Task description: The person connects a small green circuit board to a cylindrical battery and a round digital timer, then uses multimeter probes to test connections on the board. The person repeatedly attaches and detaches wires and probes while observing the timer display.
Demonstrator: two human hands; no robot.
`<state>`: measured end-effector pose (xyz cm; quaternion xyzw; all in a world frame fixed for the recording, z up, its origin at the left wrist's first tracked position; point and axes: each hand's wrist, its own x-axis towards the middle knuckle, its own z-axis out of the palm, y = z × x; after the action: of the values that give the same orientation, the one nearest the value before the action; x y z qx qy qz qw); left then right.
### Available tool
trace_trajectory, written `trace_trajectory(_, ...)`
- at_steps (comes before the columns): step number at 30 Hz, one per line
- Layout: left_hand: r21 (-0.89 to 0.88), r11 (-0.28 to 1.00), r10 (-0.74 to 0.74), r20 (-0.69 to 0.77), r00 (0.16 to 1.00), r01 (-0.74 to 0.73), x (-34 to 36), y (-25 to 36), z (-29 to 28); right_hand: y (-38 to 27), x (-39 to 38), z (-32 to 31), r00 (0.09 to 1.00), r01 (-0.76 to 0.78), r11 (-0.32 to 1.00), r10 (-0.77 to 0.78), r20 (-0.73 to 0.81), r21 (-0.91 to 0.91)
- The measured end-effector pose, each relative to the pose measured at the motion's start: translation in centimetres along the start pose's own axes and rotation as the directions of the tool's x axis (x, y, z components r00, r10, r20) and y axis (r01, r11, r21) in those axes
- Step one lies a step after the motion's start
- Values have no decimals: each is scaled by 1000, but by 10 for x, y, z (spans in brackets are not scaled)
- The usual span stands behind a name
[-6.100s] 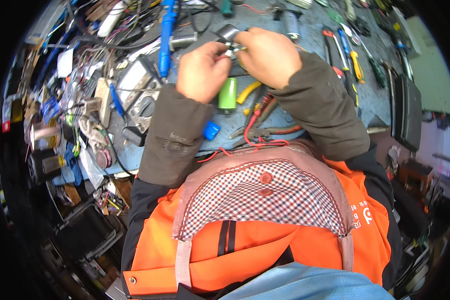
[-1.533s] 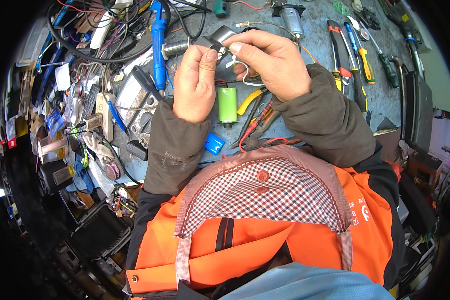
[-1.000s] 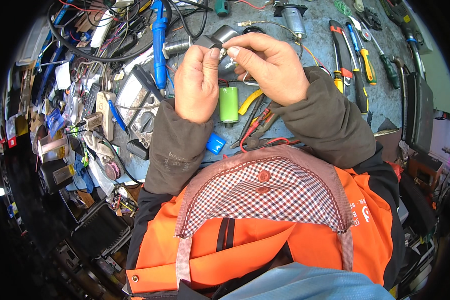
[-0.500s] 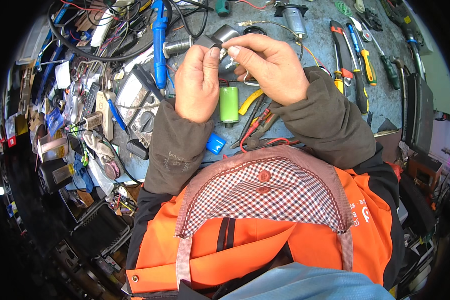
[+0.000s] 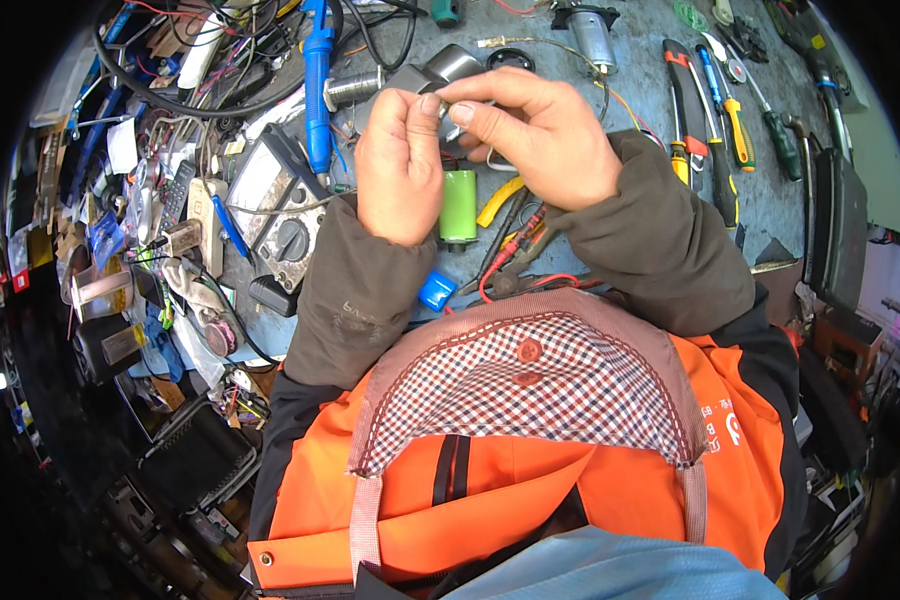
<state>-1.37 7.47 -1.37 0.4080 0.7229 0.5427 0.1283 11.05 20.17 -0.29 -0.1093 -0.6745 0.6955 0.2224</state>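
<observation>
My left hand (image 5: 400, 170) is closed, thumb against the bent index finger. It meets my right hand (image 5: 540, 135) at the fingertips, above the far part of the bench. Between both pinches sits a small pale piece, mostly hidden by the fingers and too small to name. A white wire (image 5: 500, 162) curves out beneath my right fingers. Just below the hands a green cylindrical battery pack (image 5: 459, 207) stands or lies on the bench; I cannot tell which. Nearer to me is a small blue wrapped block (image 5: 437, 291).
To the left lie a multimeter (image 5: 292, 240), a blue soldering iron (image 5: 319, 100) and a solder spool (image 5: 355, 87), beside heaped clutter. Pliers (image 5: 515, 275) and red test leads lie near my right sleeve. A motor (image 5: 592, 42) and several screwdrivers (image 5: 738, 130) occupy the far right.
Both hands stay together in nearly the same place. My right fingertips have shifted slightly on the small piece, and less of it and its white wire shows now.
</observation>
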Motion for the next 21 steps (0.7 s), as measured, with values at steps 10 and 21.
trace_trajectory(10, -357, 919, -107, 188, 976, 169, 10, 3, -20, -17, 11, -17, 990, -113, 986, 101, 100, 125)
trace_trajectory(21, -350, 902, -117, 368, 922, 254, 13, 2, -27, -54, -2, -23, 998, -32, 959, 45, 39, -283)
